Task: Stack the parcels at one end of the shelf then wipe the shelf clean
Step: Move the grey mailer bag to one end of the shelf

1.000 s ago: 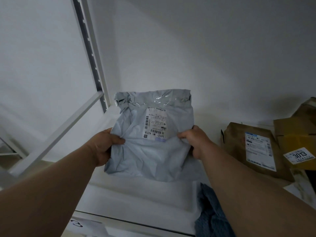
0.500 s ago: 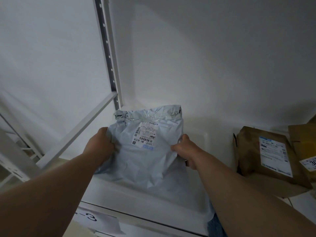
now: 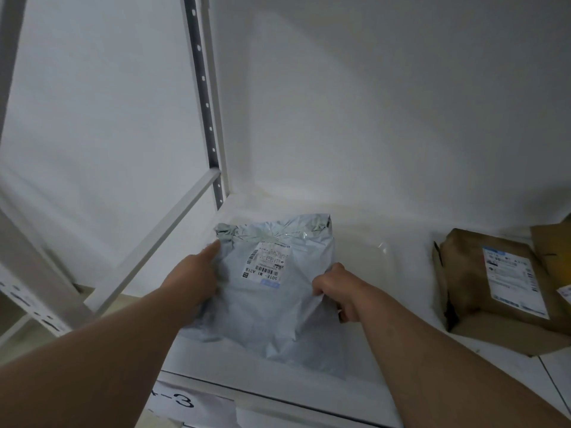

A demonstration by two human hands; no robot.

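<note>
Both hands hold the grey mail bag [image 3: 275, 291] by its sides, left hand [image 3: 194, 279] and right hand [image 3: 336, 288], setting it at the shelf's [image 3: 401, 359] far-left end, probably to start the stack; brown parcels [image 3: 494, 279] wait at right.

The single head-worn wide-angle camera looks forward and down from just in front of the white shelf [image 3: 355, 366], close over its left end, facing the back wall [image 3: 370, 118] and the slotted upright [image 3: 202, 97] at upper left.
</note>
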